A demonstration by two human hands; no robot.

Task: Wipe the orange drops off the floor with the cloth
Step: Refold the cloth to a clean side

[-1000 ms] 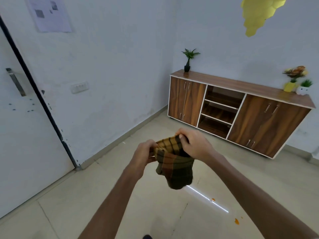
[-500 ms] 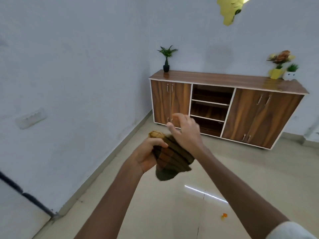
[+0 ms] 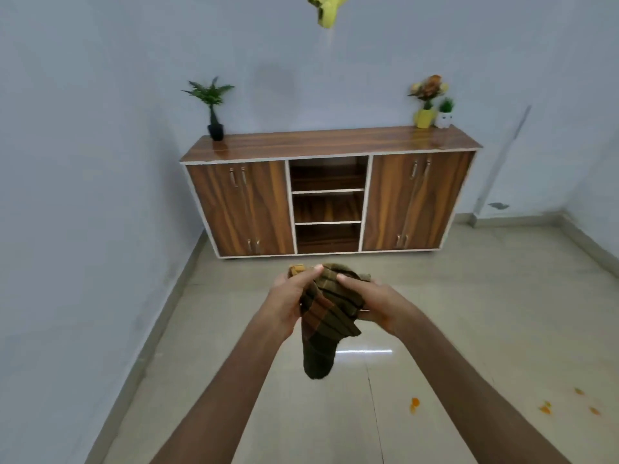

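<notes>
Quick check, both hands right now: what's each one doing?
Left hand: closed on the checked cloth, gripping its upper left part.
Right hand: closed on the same cloth, from the right side; the cloth's lower end hangs free above the floor.

Cloth (image 3: 326, 316) between hands, above floor (image 3: 469, 313); drops (image 3: 414, 404) lower right; cabinet (image 3: 330, 199) behind

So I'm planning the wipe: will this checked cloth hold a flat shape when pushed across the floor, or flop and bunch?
Probably flop: the cloth hangs limp below the left hand and right hand, its tail drooping. It looks light, since fingertips alone hold it. It is already crumpled, so it will likely bunch unless pressed flat on the orange drops.
</notes>
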